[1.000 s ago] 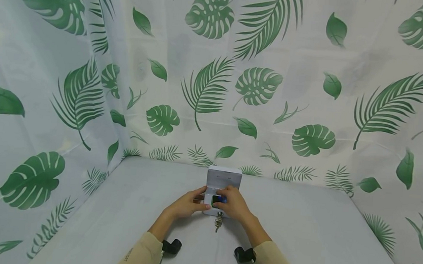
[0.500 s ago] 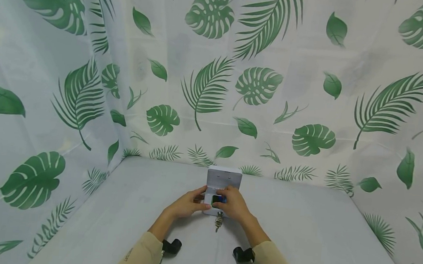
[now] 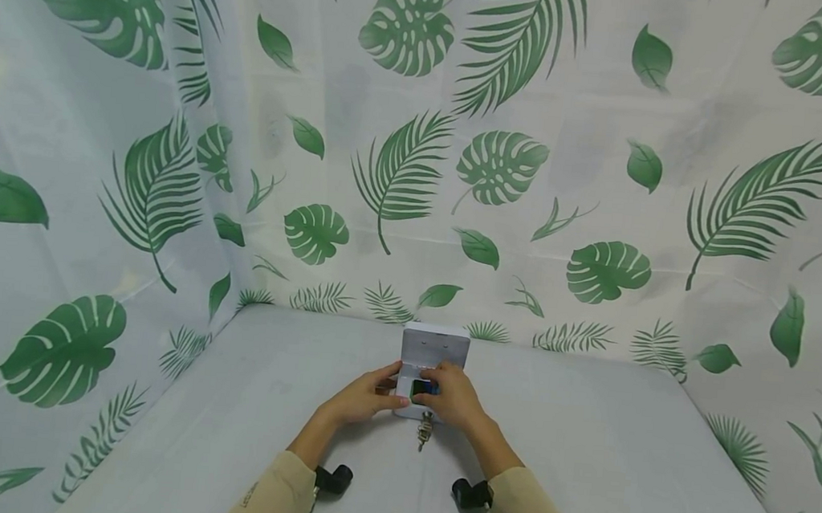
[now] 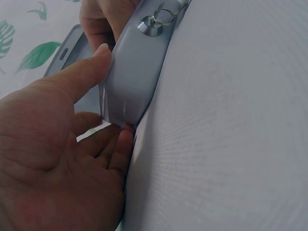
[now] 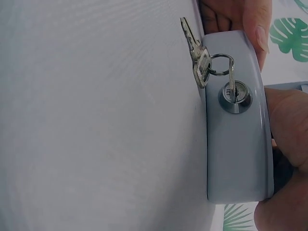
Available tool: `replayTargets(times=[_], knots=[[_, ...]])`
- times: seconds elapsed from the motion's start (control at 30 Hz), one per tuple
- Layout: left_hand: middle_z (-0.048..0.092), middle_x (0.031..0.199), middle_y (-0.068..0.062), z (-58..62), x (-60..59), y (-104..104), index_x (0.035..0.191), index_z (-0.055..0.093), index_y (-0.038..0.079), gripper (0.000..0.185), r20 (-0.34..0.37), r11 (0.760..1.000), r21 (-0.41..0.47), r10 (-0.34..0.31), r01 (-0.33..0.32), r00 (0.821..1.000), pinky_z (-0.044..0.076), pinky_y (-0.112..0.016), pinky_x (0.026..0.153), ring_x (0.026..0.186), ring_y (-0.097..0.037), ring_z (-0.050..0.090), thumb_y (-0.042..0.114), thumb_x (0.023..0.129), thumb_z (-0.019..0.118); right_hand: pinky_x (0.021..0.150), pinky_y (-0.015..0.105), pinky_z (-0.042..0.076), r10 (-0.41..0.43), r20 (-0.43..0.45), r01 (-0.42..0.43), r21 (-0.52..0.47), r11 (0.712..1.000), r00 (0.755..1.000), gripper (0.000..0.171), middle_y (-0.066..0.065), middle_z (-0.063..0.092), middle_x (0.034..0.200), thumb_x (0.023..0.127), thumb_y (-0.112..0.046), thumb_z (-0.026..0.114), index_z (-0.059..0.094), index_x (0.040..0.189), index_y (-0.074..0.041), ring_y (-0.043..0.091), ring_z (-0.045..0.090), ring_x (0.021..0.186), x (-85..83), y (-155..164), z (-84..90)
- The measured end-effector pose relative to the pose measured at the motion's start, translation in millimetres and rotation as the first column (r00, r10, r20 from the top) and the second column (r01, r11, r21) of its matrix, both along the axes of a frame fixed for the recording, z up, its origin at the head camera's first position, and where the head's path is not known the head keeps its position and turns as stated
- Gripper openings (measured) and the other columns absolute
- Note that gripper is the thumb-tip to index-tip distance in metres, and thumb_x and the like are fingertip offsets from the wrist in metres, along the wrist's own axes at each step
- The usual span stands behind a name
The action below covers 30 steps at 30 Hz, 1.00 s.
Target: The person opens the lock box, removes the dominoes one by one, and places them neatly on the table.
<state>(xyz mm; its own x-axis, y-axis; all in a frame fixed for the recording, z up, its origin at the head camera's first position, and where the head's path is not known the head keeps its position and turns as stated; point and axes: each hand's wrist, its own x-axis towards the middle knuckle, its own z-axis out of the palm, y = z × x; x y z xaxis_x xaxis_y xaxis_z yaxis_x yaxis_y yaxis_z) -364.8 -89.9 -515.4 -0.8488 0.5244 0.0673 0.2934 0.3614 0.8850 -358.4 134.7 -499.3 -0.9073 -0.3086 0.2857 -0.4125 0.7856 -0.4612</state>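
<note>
Left hand (image 3: 363, 398) grasps the open cash box (image 3: 436, 347) at the table's (image 3: 584, 455) far edge; right hand (image 3: 452, 398) pinches the green-blue item (image 3: 424, 388) inside (key (image 5: 231, 86) in lock). Seating it demands care.

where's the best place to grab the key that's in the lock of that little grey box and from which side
Probably pinch the flat bow of the key where it sticks out of the lock on the cash box front wall, coming from the near side toward the person. The ring and spare key hang there, so take the bow by its flat faces.
</note>
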Motion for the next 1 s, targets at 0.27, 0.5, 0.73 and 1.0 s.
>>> replayTargets(times=[0.27, 0.5, 0.73, 1.0], knots=[[0.052, 0.156, -0.016, -1.6, 0.0, 0.1, 0.166, 0.028, 0.013, 0.083, 0.002, 1.0, 0.015, -0.011, 0.011, 1.0, 0.048, -0.056, 0.108, 0.137, -0.037, 0.056, 0.035, 0.099, 0.073, 0.079, 0.041, 0.045, -0.002, 0.02, 0.002, 0.035, 0.999, 1.0, 0.044, 0.013, 0.068, 0.101, 0.084, -0.023, 0.088, 0.076, 0.121, -0.003, 0.02, 0.051, 0.086, 2.1, -1.5, 3.8], [0.051, 0.156, -0.016, -0.9, -0.2, 0.5, 0.165, 0.029, 0.013, 0.084, -0.012, 1.0, 0.007, -0.004, 0.005, 1.0, 0.049, -0.056, 0.107, 0.138, -0.037, 0.055, 0.036, 0.098, 0.074, 0.073, 0.037, 0.042, 0.01, 0.019, -0.011, 0.068, 0.998, 1.0, 0.044, 0.01, 0.066, 0.092, 0.083, -0.024, 0.088, 0.076, 0.12, -0.002, 0.017, 0.05, 0.08, 0.6, -2.5, 6.8], [0.049, 0.158, -0.015, -0.8, -0.3, 0.2, 0.166, 0.028, 0.012, 0.084, -0.01, 1.0, 0.011, -0.012, 0.012, 1.0, 0.049, -0.055, 0.108, 0.138, -0.036, 0.055, 0.036, 0.099, 0.073, 0.07, 0.036, 0.042, -0.003, 0.026, 0.001, 0.079, 0.997, 1.0, 0.044, 0.01, 0.066, 0.092, 0.083, -0.024, 0.089, 0.077, 0.119, -0.002, 0.017, 0.049, 0.078, 0.7, -4.0, 7.1], [0.046, 0.161, -0.014, -1.1, -1.0, -0.1, 0.166, 0.028, 0.014, 0.085, -0.009, 1.0, -0.002, -0.008, 0.008, 1.0, 0.048, -0.055, 0.108, 0.14, -0.037, 0.053, 0.038, 0.098, 0.073, 0.071, 0.037, 0.043, -0.004, 0.031, 0.0, 0.115, 0.993, 1.0, 0.041, 0.01, 0.068, 0.092, 0.083, -0.025, 0.089, 0.078, 0.117, -0.003, 0.017, 0.05, 0.078, 0.2, -5.4, 10.1]])
